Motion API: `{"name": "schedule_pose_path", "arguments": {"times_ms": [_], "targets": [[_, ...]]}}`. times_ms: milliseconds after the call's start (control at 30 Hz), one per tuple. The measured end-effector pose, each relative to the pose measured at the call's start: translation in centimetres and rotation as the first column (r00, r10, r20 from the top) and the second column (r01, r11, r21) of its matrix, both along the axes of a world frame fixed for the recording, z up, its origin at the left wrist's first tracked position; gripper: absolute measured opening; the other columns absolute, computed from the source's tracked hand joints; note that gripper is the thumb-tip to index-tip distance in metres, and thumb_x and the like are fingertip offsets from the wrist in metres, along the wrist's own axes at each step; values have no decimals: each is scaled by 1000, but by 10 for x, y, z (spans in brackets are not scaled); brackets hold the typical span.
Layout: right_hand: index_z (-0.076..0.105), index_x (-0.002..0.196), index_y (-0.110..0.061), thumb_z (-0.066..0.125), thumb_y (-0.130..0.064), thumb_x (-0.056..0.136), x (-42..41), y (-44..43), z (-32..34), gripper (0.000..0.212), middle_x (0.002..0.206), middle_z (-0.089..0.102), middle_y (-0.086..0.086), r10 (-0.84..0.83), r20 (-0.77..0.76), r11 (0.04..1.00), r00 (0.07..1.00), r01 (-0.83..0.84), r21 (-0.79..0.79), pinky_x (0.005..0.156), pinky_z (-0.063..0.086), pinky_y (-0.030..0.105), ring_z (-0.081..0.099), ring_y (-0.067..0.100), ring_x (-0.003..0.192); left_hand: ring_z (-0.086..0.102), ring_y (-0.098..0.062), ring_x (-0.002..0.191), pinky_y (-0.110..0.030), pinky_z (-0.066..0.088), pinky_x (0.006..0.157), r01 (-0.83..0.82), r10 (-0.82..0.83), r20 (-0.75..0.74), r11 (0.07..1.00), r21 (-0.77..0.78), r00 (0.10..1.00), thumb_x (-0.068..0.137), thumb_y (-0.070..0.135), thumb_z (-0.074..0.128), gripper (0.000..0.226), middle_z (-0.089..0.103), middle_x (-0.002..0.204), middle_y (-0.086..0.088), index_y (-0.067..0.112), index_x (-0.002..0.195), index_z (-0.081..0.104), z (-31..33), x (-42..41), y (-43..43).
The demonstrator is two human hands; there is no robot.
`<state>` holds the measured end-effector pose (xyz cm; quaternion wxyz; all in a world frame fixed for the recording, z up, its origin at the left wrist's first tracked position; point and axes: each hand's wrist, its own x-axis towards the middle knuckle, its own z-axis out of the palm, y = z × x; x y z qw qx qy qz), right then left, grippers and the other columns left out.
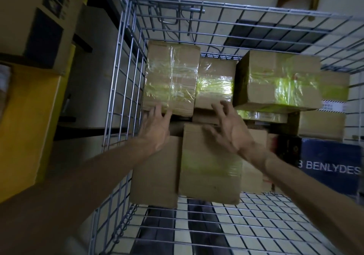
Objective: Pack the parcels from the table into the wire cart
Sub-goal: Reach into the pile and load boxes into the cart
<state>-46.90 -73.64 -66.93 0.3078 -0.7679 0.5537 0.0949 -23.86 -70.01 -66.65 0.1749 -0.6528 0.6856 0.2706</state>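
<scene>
Apparently mid-placement, with both grips down inside the wire cart (126,77) and neither closed round anything. Find the left grip (155,125) spread wide, fingertips at the near lower edge of the taped parcel (171,77) in the back left corner: touching or just short, hard to tell through the blur. Find the right grip (231,125) likewise splayed, fingers straight, holding nothing, hovering over the gap between that parcel and the lower middle parcel (215,85).

To do the step well: push with flat fingers low on the near face, sliding the taped parcel square against the back wire rather than tipping it. Keep the right grip at the inner corner to check any twist toward the middle. Press on bare cardboard where possible; glossy tape, likely slippery. Mind the left wire wall, crossed by the left forearm.

Now the cart's load. At back left, the taped parcel, raised, seemingly stacked on something hidden. Beside it, lower, the middle parcel. At back right, the right parcel (279,81), wrapped in tape, sitting askew on others. Under the wrists, a near parcel (208,166), with a plain box (155,174) touching its left side. At near right, a dark blue printed box (331,166). Well filled already, by the look. No bench in clear view, so no telling the count of parcels left.
</scene>
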Motion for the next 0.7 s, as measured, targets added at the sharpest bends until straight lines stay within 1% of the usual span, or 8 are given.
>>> {"name": "schedule_pose_path", "arguments": {"times_ms": [67,100,133,233,333,467,567,700], "targets": [[26,155,-16,39,-68,92,-16,44,10,83,160,14,21,168,-150,981,974,-180,-74,115,29,55,22,38,145,33,-36,135,-44,34,108,95,-109,64,977,191,992,87,15,65,78,21,148,-19,12,150,18,1,-14,41],[28,155,-15,33,-73,89,-20,65,13,87,160,13,24,254,-198,954,947,-279,-107,114,26,60,17,39,147,24,-37,142,-48,30,112,131,-156,77,956,263,985,88,19,66,84,13,154,-19,14,153,13,0,-20,61],[31,154,-15,35,-75,86,-23,85,13,91,160,12,25,325,-211,926,922,-355,-128,113,22,66,11,40,148,11,-37,147,-53,25,116,125,-159,83,940,318,984,89,24,67,90,1,159,-19,15,155,7,-3,-24,79],[30,154,-12,59,-73,76,-28,137,3,103,162,1,26,468,-205,865,860,-493,-95,112,10,72,0,40,150,-19,-38,148,-64,14,117,61,-104,96,924,378,990,86,37,71,110,-31,157,-17,16,156,-11,-18,-28,114],[12,157,-8,58,-73,77,-25,162,-7,112,161,-15,26,476,-288,865,831,-502,-20,111,1,74,-9,43,149,-25,-40,146,-68,9,115,117,-168,109,924,365,980,81,56,70,126,-46,148,-16,15,152,-24,-31,-28,139],[-9,156,-11,63,-61,79,-21,165,-21,117,157,-27,25,470,-393,850,790,-525,-39,106,-14,76,-22,44,146,-28,-45,143,-73,4,110,211,-267,123,915,345,956,74,74,62,135,-48,146,-20,13,144,-35,-41,-22,172],[-4,157,-15,73,-53,74,-29,164,-32,120,161,-17,22,461,-371,852,806,-519,-69,107,-15,74,-14,41,149,-32,-47,140,-75,5,109,213,-273,151,921,327,950,73,73,64,138,-50,144,-22,14,141,-41,-50,-22,178],[3,158,-19,78,-55,68,-34,163,-39,123,163,-12,20,467,-343,839,815,-531,-120,110,-14,72,-9,39,150,-39,-50,132,-78,6,108,148,-211,185,941,306,960,76,69,66,144,-51,142,-24,12,127,-55,-62,-26,181]]}}
